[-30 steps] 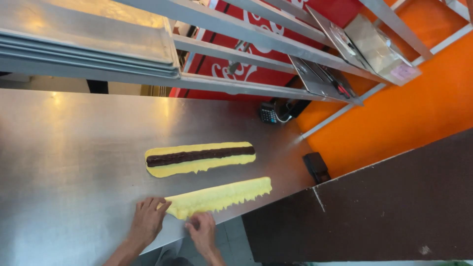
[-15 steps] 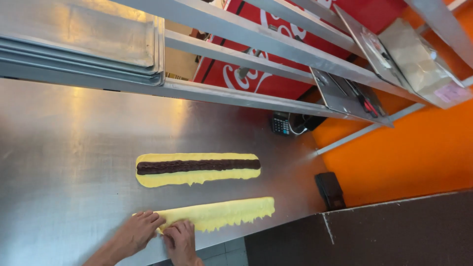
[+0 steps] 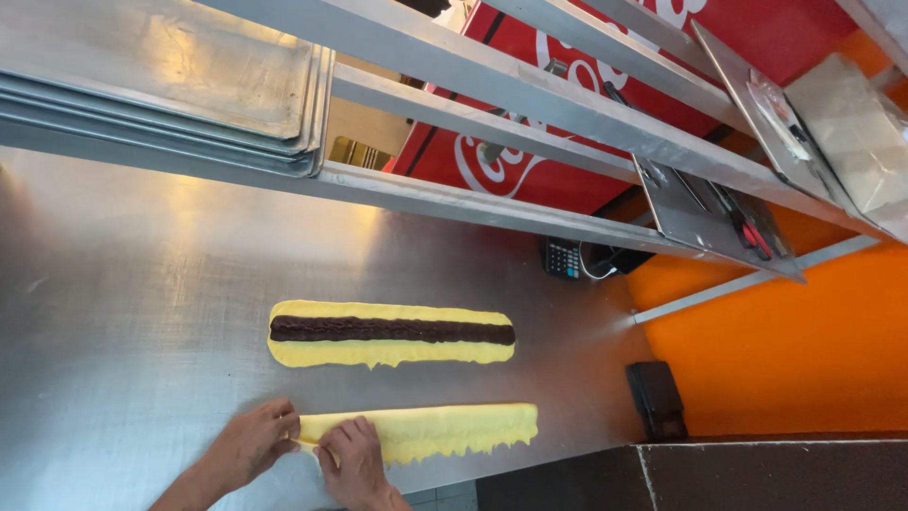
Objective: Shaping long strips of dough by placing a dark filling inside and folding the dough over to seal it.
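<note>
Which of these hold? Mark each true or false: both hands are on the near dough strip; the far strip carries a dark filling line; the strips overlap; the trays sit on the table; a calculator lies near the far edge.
1. Both hands, left hand and right hand, touch the near dough strip: true.
2. The far dough strip carries a dark filling line: true.
3. The strips overlap: false, steel table shows between them.
4. The trays sit on the table: false, they rest on the shelf above.
5. A calculator lies near the far edge: true.

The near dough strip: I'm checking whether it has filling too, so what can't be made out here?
Head view:
- Near dough strip: any filling is hidden by the folded dough.
- Its left end: covered by the left hand and right hand.
- Forearms: cut off by the bottom edge.
</note>
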